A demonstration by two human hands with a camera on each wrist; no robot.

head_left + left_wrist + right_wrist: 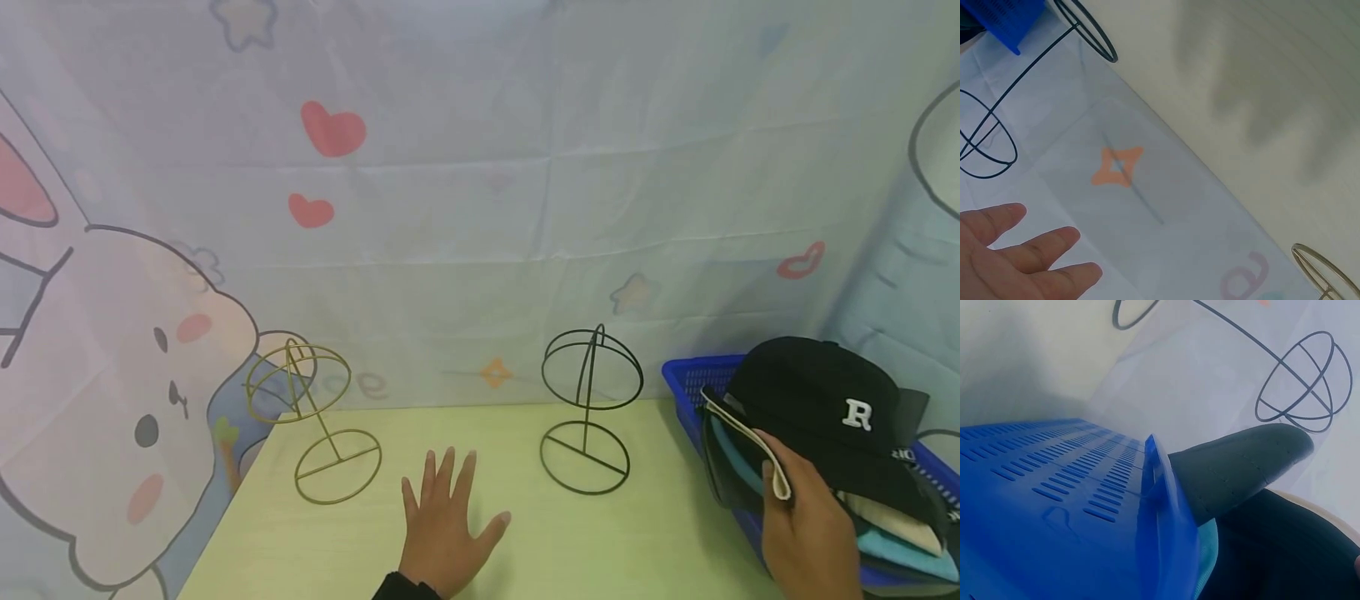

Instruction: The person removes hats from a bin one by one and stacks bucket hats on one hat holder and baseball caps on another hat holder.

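Both wire stands, the gold one point(315, 417) and the black one point(588, 408), are bare, so no hat is hung yet. The right hand point(810, 525) pinches the brim of the black cap point(817, 408) atop other hats in the blue basket point(686, 379). The left hand point(442, 525) lies flat and released on the table point(600, 542).

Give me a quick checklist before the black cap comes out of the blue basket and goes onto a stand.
1. Right hand has a grip on the black cap by its brim: ok.
2. Cap clear of the blue basket: not ok, it lies on other caps.
3. Black stand upright, nothing on it: ok.
4. Gold stand upright, nothing on it: ok.
5. Left hand flat on the table, between the stands: ok.
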